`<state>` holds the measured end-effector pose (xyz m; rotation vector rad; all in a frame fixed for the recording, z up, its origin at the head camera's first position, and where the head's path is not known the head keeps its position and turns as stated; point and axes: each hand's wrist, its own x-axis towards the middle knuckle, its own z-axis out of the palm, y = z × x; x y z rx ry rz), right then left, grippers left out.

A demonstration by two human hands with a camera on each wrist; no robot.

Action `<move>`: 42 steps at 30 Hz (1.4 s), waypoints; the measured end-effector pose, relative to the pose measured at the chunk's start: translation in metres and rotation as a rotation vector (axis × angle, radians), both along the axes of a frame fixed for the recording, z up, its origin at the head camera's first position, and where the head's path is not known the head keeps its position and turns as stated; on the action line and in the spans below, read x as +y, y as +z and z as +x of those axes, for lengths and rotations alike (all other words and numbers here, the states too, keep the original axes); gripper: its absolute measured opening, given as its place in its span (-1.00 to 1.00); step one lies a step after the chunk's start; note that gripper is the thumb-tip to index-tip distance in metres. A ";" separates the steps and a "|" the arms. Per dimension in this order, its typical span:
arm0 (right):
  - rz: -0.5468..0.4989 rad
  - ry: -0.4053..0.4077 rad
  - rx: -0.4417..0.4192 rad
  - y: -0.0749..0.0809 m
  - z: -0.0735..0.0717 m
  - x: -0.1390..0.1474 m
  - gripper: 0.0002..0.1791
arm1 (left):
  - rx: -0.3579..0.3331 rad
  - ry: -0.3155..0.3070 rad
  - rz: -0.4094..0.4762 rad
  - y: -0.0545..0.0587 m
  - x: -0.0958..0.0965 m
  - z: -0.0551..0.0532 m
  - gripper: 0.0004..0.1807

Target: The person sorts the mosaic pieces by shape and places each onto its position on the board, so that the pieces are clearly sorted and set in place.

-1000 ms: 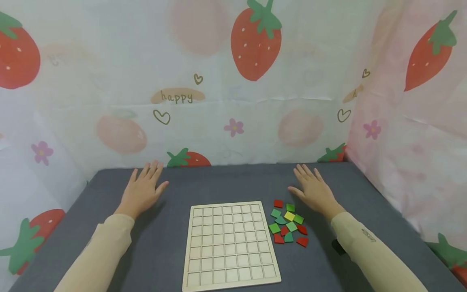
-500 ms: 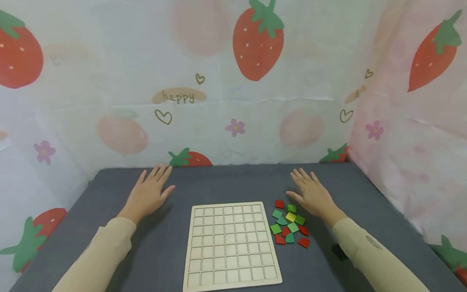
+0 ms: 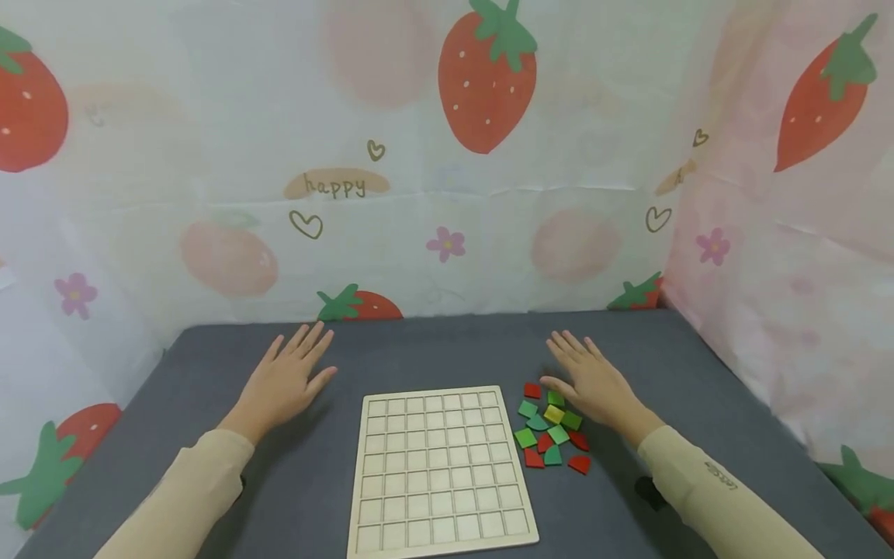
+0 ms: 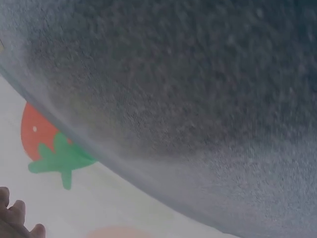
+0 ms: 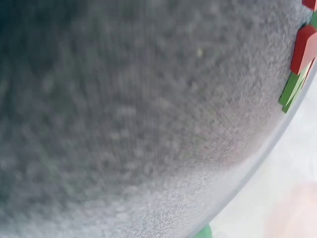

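My left hand (image 3: 279, 382) is held palm down, fingers straight and spread, to the left of a square wooden grid board (image 3: 434, 466); it holds nothing. In the left wrist view only its fingertips (image 4: 19, 218) show at the lower left corner. My right hand (image 3: 597, 384), also with straight fingers and thumb out, is beside a loose cluster of small flat coloured tiles. Its thumb overlaps the top of that cluster in the head view. Among the tiles are a yellow one (image 3: 554, 414), a red one (image 3: 579, 464) and a green one (image 3: 525, 438). The board's squares hold no tiles.
A dark grey cloth covers the table (image 3: 433, 349). Behind and at both sides hangs a pale curtain (image 3: 447, 194) printed with strawberries. A small black object (image 3: 649, 492) shows beneath the right sleeve. In the right wrist view, a red tile (image 5: 304, 47) appears at the edge.
My right hand has come slightly nearer the tiles, leftward and down. The left hand has shifted a little right and down. The board and tiles have stayed put; the head view sways slightly.
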<state>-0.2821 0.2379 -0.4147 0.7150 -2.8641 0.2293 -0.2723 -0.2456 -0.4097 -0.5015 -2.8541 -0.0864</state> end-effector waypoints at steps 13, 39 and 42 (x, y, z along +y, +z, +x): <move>-0.096 -0.004 -0.055 0.005 0.015 -0.007 -0.22 | -0.059 -0.037 0.111 0.000 0.017 0.016 -0.24; -0.550 -0.251 -0.221 0.010 0.023 -0.027 -0.39 | -0.487 0.154 0.798 -0.005 0.035 0.041 -0.16; -0.576 -0.286 -0.239 0.011 0.022 -0.029 -0.41 | -0.511 0.161 0.842 -0.006 0.038 0.041 -0.14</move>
